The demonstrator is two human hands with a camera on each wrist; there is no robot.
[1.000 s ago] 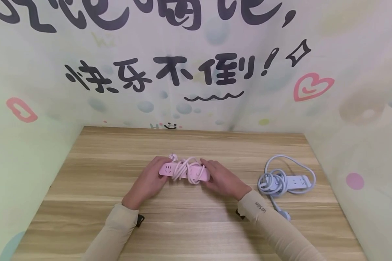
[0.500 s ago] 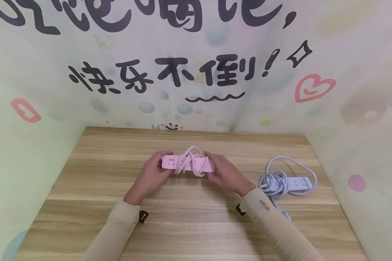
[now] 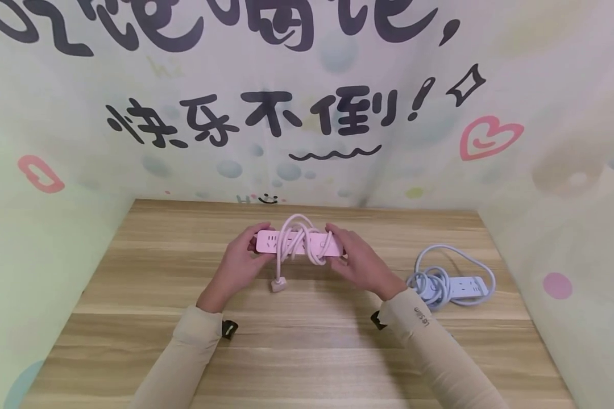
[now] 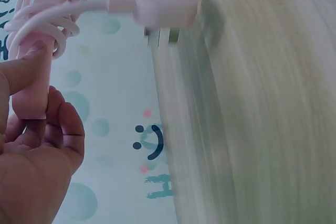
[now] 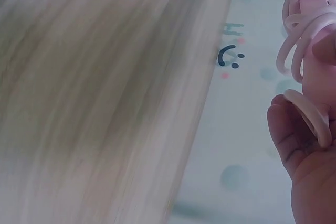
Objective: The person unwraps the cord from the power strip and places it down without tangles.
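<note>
A pink power strip (image 3: 266, 241) is held level above the table, its pale pink cord (image 3: 307, 236) wound several times around the middle. My left hand (image 3: 237, 261) grips its left end, thumb on the near side. At the other end, my right hand (image 3: 360, 261) holds the strip. The plug (image 3: 278, 284) dangles on a short length of cord toward the near side. In the left wrist view the plug (image 4: 165, 6) is blurred, and my fingers (image 4: 71, 124) wrap behind the strip. A loop of cord (image 5: 310, 116) lies against my right fingers in the right wrist view.
A pale blue-white power strip (image 3: 468, 287) with a tangled cord (image 3: 435, 287) lies on the right of the wooden table (image 3: 307, 352). My right sleeve (image 3: 419, 335) covers its plug end. A printed wall (image 3: 225, 176) stands behind the table.
Both hands have raised the pink power strip and moved it away from me, slightly right. Its plug, earlier behind the strip and then out of sight, now hangs on the near side.
</note>
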